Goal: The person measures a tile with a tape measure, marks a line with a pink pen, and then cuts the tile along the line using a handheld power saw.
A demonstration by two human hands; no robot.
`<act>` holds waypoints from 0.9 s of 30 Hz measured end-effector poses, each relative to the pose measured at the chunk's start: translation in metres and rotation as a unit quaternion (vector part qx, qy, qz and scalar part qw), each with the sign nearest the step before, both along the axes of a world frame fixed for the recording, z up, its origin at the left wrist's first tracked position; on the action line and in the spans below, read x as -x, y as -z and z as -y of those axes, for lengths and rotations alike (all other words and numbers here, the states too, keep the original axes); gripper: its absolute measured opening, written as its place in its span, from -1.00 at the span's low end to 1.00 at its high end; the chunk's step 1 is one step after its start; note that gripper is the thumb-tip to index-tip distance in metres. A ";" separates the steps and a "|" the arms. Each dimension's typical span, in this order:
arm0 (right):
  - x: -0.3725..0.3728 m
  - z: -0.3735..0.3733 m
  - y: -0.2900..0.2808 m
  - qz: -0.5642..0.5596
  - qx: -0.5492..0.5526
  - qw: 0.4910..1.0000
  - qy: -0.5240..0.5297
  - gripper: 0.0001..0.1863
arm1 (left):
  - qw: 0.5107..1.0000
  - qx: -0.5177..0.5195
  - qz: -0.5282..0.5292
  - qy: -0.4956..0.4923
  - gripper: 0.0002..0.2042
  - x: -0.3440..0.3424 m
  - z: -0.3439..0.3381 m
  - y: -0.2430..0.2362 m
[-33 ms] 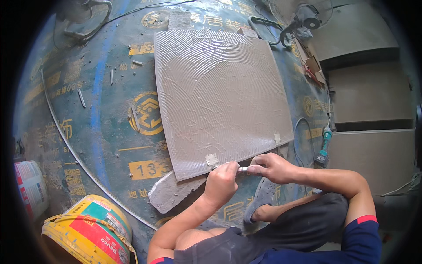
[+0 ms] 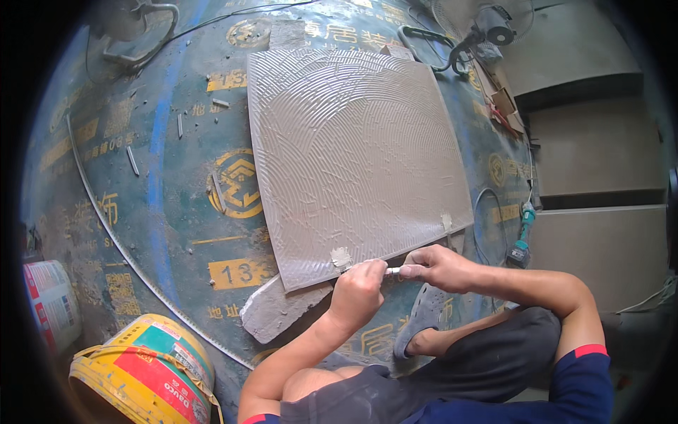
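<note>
One ridged tile (image 2: 360, 155) lies before me, its near left corner over a grey block (image 2: 279, 311); at its near edge my left hand (image 2: 359, 288) and right hand (image 2: 439, 269) pinch a small pale rod (image 2: 393, 271) between them.

Green floor covering (image 2: 191, 258): yellow characters in rows, upper centre, left and lower centre of frame; yellow block (image 2: 240, 274) with dark digits, left of centre; round yellow emblem (image 2: 236, 184) above it. Yellow bucket (image 2: 106, 385), lower left: lettering on red, green and white label (image 2: 152, 360). White bucket (image 2: 56, 300), far left: red-and-white label, fine print unreadable.
</note>
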State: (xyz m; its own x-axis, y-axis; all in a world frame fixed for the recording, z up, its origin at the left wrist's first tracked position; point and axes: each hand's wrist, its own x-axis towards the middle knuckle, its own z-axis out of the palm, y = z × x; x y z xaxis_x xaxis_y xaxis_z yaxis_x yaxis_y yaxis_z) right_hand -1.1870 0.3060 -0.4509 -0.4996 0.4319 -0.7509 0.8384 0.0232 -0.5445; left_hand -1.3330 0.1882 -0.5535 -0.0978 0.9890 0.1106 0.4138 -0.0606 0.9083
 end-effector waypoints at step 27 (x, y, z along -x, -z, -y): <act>-0.271 -0.259 0.154 -0.023 -0.385 0.890 0.244 -0.64 | 0.819 0.414 0.208 -0.338 -0.48 0.177 -0.096 0.072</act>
